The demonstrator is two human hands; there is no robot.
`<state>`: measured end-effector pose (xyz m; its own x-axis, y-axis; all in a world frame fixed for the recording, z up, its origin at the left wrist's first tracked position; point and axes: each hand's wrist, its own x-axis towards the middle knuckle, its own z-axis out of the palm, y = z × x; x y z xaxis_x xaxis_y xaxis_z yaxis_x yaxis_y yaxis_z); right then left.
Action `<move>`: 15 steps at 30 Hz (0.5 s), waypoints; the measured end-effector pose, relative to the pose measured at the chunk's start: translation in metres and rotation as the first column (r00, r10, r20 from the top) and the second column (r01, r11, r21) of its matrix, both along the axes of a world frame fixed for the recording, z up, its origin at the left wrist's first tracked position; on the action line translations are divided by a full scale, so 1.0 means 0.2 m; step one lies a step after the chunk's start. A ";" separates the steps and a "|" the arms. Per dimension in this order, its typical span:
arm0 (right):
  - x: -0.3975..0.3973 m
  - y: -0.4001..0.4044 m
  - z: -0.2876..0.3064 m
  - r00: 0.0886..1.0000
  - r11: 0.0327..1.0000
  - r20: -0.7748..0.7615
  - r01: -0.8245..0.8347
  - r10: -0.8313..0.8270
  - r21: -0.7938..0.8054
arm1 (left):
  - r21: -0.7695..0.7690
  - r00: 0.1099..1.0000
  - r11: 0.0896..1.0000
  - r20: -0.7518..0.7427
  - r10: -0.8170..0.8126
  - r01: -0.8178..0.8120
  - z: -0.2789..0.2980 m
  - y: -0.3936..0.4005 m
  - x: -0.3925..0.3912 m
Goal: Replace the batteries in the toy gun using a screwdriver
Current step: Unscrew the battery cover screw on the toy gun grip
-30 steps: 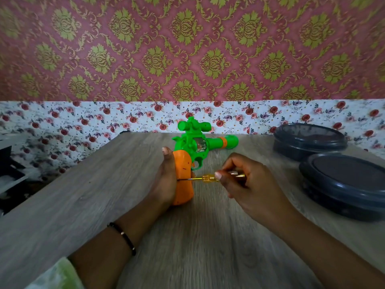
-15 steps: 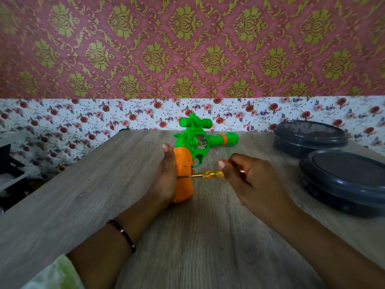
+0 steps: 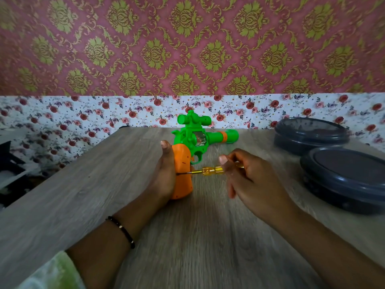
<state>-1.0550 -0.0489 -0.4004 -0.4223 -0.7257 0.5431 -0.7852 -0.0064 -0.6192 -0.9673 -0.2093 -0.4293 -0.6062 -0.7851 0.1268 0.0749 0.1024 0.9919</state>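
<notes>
A toy gun [image 3: 195, 138] with a green body and an orange grip stands on its grip on the wooden table [image 3: 83, 195], barrel pointing right. My left hand [image 3: 164, 174] clasps the orange grip from the left, thumb up along its back. My right hand [image 3: 248, 176] pinches the yellow-handled screwdriver [image 3: 210, 170], held level, its thin metal tip pressed against the right side of the orange grip. Two fingers of that hand are spread and blurred.
Two dark round lidded containers sit at the right: one at the back [image 3: 310, 136], a larger one nearer [image 3: 345, 176]. A flowered wall runs behind the table. Dark clutter lies beyond the table's left edge.
The screwdriver tip stays on the grip while my right fingers shift along the handle, spreading as they turn it. The gun and left hand keep their place.
</notes>
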 end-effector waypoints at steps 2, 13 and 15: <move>0.00 0.01 0.01 0.997 0.999 -0.061 0.044 -0.043 0.019 | 0.001 1.000 1.000 -0.001 -0.005 0.005 0.00 0.01 0.01; -0.01 0.00 0.00 0.986 0.983 0.015 -0.167 0.168 -0.079 | 0.014 0.999 1.000 0.023 0.025 -0.026 -0.02 -0.03 0.00; 0.00 0.00 0.00 0.992 0.991 -0.050 -0.115 0.112 -0.067 | 0.005 1.000 1.000 0.020 0.015 -0.015 -0.01 -0.03 0.00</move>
<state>-1.0559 -0.0487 -0.4008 -0.3125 -0.7271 0.6113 -0.8047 -0.1393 -0.5771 -0.9668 -0.2143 -0.4322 -0.5964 -0.7950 0.1107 0.0538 0.0981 0.9937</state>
